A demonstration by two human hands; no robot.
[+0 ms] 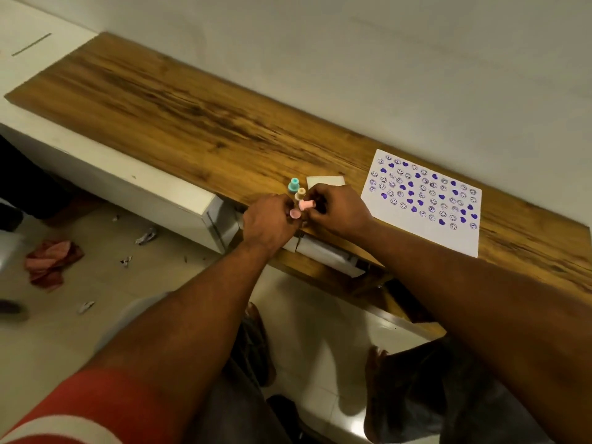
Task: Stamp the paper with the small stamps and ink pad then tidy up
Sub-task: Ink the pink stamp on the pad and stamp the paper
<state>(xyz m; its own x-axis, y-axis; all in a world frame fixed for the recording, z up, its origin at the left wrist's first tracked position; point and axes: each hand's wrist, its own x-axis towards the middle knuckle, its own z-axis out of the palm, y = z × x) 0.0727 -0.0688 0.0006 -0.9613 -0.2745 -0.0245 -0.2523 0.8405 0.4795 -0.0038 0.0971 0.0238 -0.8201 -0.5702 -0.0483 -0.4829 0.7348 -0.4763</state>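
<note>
A white sheet of paper [426, 200] covered in purple smiley and heart prints lies on the wooden desk [192, 123] at the right. Beside it my right hand [339, 209] is closed on a pink stamp [307, 204] lying sideways. My left hand [269, 219] is closed around another pink stamp [294, 213], only its round end showing. Just beyond my fingers a teal stamp [293, 184] and a beige stamp [300, 193] stand upright. A white square, possibly the ink pad [325, 180], is partly hidden behind my right hand.
The desk runs along a white wall, with a white cabinet [128, 184] under its left part. On the tiled floor lie a red cloth [51, 261] and several paper scraps. A white object [326, 254] sits under the desk edge.
</note>
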